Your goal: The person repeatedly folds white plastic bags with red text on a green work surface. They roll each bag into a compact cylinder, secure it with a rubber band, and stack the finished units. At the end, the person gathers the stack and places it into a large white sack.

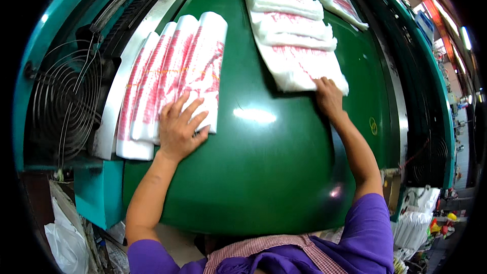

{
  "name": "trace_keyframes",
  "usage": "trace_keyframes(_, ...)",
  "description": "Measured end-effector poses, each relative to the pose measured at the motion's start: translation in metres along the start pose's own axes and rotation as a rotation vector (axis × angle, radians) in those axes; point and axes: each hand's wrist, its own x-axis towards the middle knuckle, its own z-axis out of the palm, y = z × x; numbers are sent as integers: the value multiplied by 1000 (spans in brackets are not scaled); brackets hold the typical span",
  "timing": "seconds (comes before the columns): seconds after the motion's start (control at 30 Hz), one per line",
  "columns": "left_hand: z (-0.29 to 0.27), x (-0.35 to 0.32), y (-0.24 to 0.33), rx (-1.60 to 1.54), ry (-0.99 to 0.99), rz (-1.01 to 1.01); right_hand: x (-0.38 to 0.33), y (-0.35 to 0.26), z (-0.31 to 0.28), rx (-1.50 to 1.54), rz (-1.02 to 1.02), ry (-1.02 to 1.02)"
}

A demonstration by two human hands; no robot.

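Observation:
On the left of the green surface lies a row of folded white plastic bags (203,56) with red print, overlapping one another lengthwise. My left hand (181,128) rests on the near end of the rightmost folds, fingers spread. Farther right, a pile of white plastic bags (291,38) with red print stretches away in overlapping layers. At its near right edge, my right hand (329,97) has its fingers curled onto the lowest bundle, gripping its edge; the fingertips are partly hidden. Another bundle of bags (337,0) lies beyond at the far right.
The green belt-like surface (243,172) runs between metal side rails. A round wire fan guard (68,99) stands at the left. Yellow rubber bands (373,126) lie near the right rail. White plastic bags (416,228) hang at the lower right.

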Motion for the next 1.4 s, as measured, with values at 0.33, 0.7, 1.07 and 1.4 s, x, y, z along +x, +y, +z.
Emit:
trace_keyframes(0.33, -49, -102, 180, -1562, -316, -998, -117, -101, -129, 821, 42, -283)
trace_keyframes(0.7, -39, -53, 248, -1587, -266, -1755, 43, -37, -44, 136, -44, -380)
trace_keyframes(1.07, -21, -195, 175, -124, -106, -218, -58, -113, -130, 723, -312, -850)
trace_keyframes(1.4, -3, 198, 94, -956, -248, -302, 15, -76, 4, 1440, 328, -191)
